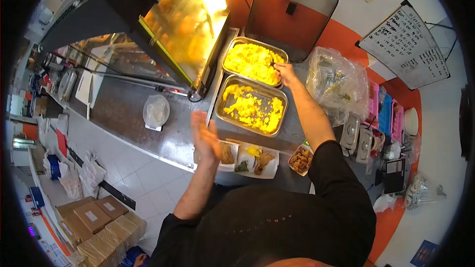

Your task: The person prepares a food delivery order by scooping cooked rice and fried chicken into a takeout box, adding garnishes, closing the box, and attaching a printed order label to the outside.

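My right hand (284, 73) is closed at the right edge of the far metal tray (227, 67), which is heaped with yellow food (250, 59) that looks like scrambled egg or yellow rice. A small dark piece shows at its fingertips; what it grips is mostly hidden. Nearer to me, a second metal tray (284, 110) has a thinner, broken layer of the same yellow food. My left hand (205, 138) is raised over the counter edge, left of the near tray, fingers stretched out and holding nothing. Beside it lies an open white food box (269, 169) with brown pieces, something green and something yellow.
A lit glass food warmer (183, 29) stands at the left. A paper tray of brown fried pieces (300, 160) sits by my right arm. Plastic bags (336, 84), metal lids (350, 133) and coloured baskets (385, 111) line the right. A plastic-covered bowl (156, 111) rests on the counter.
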Demonstrator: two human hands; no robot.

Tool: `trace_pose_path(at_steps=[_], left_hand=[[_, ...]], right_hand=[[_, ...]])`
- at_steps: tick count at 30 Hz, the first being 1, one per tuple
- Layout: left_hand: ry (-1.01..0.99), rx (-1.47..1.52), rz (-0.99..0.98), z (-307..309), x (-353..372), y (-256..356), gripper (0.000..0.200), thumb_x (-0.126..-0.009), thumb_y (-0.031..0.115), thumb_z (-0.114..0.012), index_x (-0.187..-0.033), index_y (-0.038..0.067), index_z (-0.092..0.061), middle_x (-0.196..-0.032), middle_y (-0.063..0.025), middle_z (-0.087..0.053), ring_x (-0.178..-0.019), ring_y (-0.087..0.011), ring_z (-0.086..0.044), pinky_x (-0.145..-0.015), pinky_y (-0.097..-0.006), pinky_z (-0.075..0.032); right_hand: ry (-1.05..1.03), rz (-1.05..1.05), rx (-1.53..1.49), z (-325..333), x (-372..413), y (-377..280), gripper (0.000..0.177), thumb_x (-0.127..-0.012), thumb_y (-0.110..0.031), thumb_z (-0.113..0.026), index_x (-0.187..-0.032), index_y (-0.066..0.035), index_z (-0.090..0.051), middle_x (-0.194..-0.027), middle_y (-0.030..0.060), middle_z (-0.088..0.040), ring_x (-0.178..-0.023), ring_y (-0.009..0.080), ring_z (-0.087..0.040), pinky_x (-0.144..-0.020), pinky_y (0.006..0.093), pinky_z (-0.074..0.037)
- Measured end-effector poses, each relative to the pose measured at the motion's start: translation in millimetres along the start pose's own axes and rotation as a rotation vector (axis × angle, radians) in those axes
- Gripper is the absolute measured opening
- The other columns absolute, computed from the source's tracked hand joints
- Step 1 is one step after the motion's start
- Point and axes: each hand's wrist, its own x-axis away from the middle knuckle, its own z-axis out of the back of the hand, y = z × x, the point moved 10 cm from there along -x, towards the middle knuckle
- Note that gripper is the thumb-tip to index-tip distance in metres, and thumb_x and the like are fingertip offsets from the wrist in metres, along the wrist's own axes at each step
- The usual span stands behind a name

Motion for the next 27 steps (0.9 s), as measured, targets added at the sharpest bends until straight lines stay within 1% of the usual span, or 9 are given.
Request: trace_pose_path(at_steps=[4,6,9,15,17,19,20,25,27], left_hand=[[0.181,-0.136,-0.235,79,5,73,0.056,-0.100,0.035,-0.043,-0.148,0.010,-0.026,-0.149,-0.0079,-0.033,-0.139,-0.0203,-0.027,-0.112,-0.0396,-0.022],[0.318,-0.188,-0.233,130,9,86,0.055,-0.100,0.034,-0.044,-0.146,0.009,-0.028,-0.145,-0.0072,-0.036,-0.136,-0.0195,-0.031,-0.110,-0.0393,-0.024],[0.407,-0.260,-0.229,194,9,86,0.053,-0.098,0.035,-0.046,-0.142,0.009,-0.033,-0.139,-0.0062,-0.040,-0.129,-0.0200,-0.035,-0.107,-0.0397,-0.027],[0.368,-0.418,-0.003,252,0,42,0.052,-0.097,0.041,-0.047,-0.138,0.011,-0.038,-0.133,-0.0047,-0.042,-0.123,-0.0213,-0.037,-0.104,-0.0422,-0.029],[0.364,-0.409,0.053,262,-4,26,0.053,-0.096,0.044,-0.047,-0.138,0.013,-0.039,-0.134,-0.0056,-0.042,-0.121,-0.0220,-0.037,-0.103,-0.0432,-0.029],[0.262,-0.381,0.168,262,-7,4,0.054,-0.095,0.047,-0.046,-0.138,0.015,-0.039,-0.136,-0.0064,-0.042,-0.120,-0.0231,-0.038,-0.102,-0.0436,-0.029],[0.249,-0.382,0.216,255,-7,3,0.054,-0.095,0.048,-0.045,-0.138,0.016,-0.040,-0.137,-0.0069,-0.041,-0.120,-0.0239,-0.038,-0.100,-0.0436,-0.030],[0.113,-0.401,0.246,235,-14,13,0.056,-0.095,0.050,-0.044,-0.138,0.015,-0.041,-0.138,-0.0081,-0.041,-0.121,-0.0237,-0.038,-0.099,-0.0419,-0.031],[0.066,-0.406,0.245,231,-19,14,0.057,-0.095,0.051,-0.044,-0.138,0.014,-0.042,-0.138,-0.0083,-0.041,-0.121,-0.0238,-0.038,-0.099,-0.0418,-0.031]], right_hand=[[-0.088,0.104,-0.088,-11,83,-43,0.008,-0.090,-0.011,-0.064,-0.088,-0.004,-0.065,-0.067,-0.0030,-0.056,-0.052,0.0045,-0.046,-0.045,0.0178,-0.038],[-0.255,0.089,-0.233,-45,161,-75,0.011,-0.091,-0.012,-0.062,-0.095,-0.002,-0.065,-0.070,-0.0024,-0.056,-0.051,0.0046,-0.045,-0.044,0.0218,-0.034],[-0.221,0.004,-0.280,-77,275,-80,0.016,-0.092,-0.009,-0.060,-0.104,0.001,-0.063,-0.075,-0.0030,-0.056,-0.054,0.0037,-0.043,-0.047,0.0208,-0.034],[-0.297,-0.439,-0.301,-139,407,75,0.018,-0.094,-0.010,-0.059,-0.107,0.000,-0.064,-0.074,-0.0014,-0.055,-0.056,0.0037,-0.042,-0.047,0.0200,-0.033],[-0.226,-0.264,0.019,-149,400,124,0.018,-0.093,-0.009,-0.059,-0.106,0.002,-0.065,-0.075,0.0052,-0.059,-0.060,0.0135,-0.054,-0.053,0.0233,-0.041],[-0.095,0.515,0.762,-173,404,104,0.019,-0.091,-0.006,-0.058,-0.107,0.003,-0.065,-0.085,0.0137,-0.063,-0.077,0.0283,-0.064,-0.065,0.0304,-0.050],[-0.109,0.546,0.877,-183,411,113,0.021,-0.089,-0.003,-0.056,-0.108,0.002,-0.065,-0.096,0.0174,-0.063,-0.093,0.0361,-0.063,-0.077,0.0357,-0.051],[-0.015,0.575,0.766,-183,416,126,0.020,-0.091,-0.004,-0.055,-0.106,0.003,-0.065,-0.099,0.0185,-0.062,-0.091,0.0346,-0.063,-0.079,0.0365,-0.050],[-0.004,0.397,0.698,-174,406,131,0.021,-0.091,-0.007,-0.056,-0.106,0.003,-0.066,-0.098,0.0182,-0.063,-0.092,0.0333,-0.063,-0.080,0.0351,-0.049]])
